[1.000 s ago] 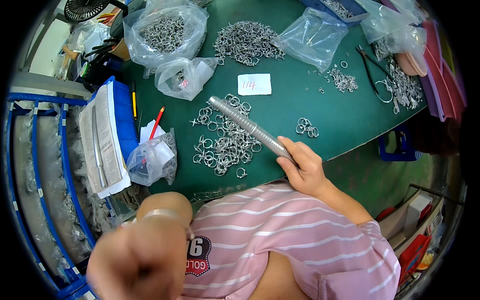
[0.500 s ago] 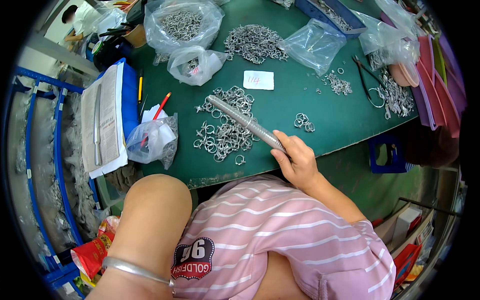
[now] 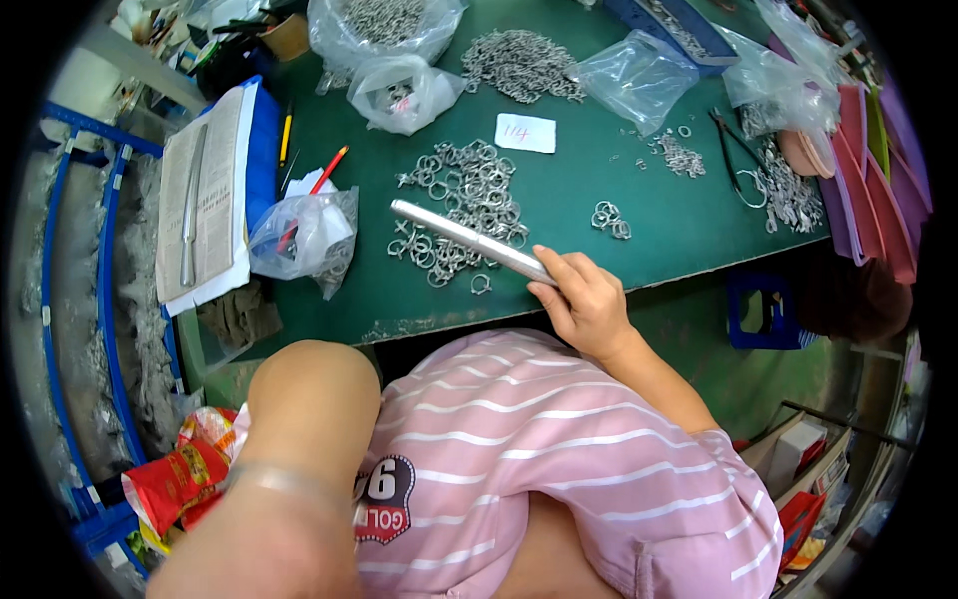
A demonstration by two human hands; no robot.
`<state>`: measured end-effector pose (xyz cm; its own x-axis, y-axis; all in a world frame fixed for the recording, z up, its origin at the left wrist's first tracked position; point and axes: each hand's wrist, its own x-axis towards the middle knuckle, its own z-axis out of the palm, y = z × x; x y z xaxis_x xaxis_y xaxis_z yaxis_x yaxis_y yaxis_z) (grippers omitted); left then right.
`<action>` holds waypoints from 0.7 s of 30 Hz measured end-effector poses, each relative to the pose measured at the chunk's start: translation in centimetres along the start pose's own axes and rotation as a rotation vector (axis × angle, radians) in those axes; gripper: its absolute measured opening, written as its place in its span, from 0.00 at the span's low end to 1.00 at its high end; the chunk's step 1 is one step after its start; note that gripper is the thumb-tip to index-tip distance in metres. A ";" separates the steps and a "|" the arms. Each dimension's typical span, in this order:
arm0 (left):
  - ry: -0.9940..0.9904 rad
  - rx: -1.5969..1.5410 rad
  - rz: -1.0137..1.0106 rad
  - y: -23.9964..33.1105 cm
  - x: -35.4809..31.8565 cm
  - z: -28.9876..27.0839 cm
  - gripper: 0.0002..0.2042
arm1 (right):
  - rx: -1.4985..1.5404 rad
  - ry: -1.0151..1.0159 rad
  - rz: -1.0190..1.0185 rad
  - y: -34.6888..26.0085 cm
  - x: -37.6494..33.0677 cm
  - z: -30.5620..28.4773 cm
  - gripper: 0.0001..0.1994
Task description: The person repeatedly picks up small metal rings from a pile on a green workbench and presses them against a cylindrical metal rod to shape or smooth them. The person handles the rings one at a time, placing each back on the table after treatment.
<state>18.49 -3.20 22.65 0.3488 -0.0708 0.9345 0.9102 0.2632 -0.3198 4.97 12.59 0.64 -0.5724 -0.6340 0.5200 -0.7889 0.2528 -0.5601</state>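
Note:
My right hand (image 3: 584,299) is wrapped round the thick end of a ring mandrel (image 3: 469,238), a tapered grey metal rod. Its thin end points left, over a loose pile of silver rings (image 3: 464,190) on the green table. To the right of the pile lies a small group of rings (image 3: 611,220), and a single ring (image 3: 481,284) sits near the pile's front. My left arm is bent, with the elbow toward the table and a bracelet at the wrist. My left hand (image 3: 249,559) is blurred at the lower edge, its fingers not distinguishable.
Clear bags of small metal parts (image 3: 404,95) and a heap of metal pieces (image 3: 521,65) stand at the back. Pliers (image 3: 726,150) and flat pieces (image 3: 793,190) lie at right. Another metal rod (image 3: 193,210) rests on newspaper at left. A white card (image 3: 526,134) lies mid-table.
The view has shifted, so the table appears higher. The mandrel has turned slightly in my right hand's hold, and its surface looks brighter. My left wrist and hand have come further into view.

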 end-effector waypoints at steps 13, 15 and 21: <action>0.459 -0.106 -1.862 1.5 -18.5 -6.7 0.23 | 0.099 -0.089 0.041 -2.0 1.6 -1.5 0.19; 0.399 -0.109 -1.816 1.4 -18.9 -6.5 0.21 | 0.064 -0.102 0.010 -2.2 2.0 -1.9 0.20; 0.314 -0.111 -1.825 0.5 -19.5 -7.1 0.18 | -0.010 -0.084 -0.033 -1.9 2.3 -2.1 0.21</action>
<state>13.70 -8.57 3.14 -0.9480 -0.3163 0.0347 0.1635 -0.3907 0.9059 4.69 12.13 4.28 -0.5257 -0.7010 0.4820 -0.8093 0.2376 -0.5371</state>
